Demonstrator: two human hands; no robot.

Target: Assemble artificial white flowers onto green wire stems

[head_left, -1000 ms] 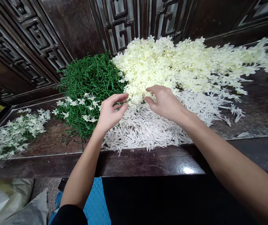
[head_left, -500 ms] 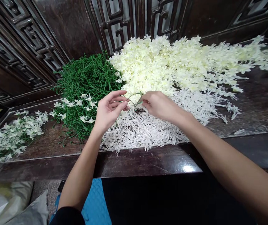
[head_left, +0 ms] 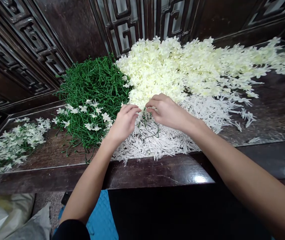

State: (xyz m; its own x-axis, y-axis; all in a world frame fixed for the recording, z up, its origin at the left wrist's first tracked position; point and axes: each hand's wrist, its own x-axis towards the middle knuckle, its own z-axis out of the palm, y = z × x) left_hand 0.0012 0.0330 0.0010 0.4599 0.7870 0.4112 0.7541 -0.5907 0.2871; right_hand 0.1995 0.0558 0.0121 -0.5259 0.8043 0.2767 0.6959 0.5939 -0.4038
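Observation:
A thin green plastic flower stem (head_left: 144, 116) hangs between my two hands, with its thin branches curling down over the white stamen pieces. My left hand (head_left: 125, 122) is closed at its left side, thumb and fingers pinched near the stem's top. From the right, my right hand (head_left: 162, 108) pinches the stem with thumb and fingertips. The exact grip points are small and partly hidden by the fingers. Below both hands lies a heap of thin white stamen pieces (head_left: 172, 141). Cream artificial petals (head_left: 157, 73) are piled just behind them.
Green plastic stems (head_left: 95, 80) form a pile at the left back, with several assembled white flowers (head_left: 82, 109) on its front. More white flowers (head_left: 15, 143) lie at the far left. The dark wooden bench (head_left: 157, 170) has a carved back. Sacks (head_left: 12, 216) stand below.
My left hand has moved right and turned palm down, closer to my right hand. The stem's branches now hang lower. Another white flower shows on the green pile.

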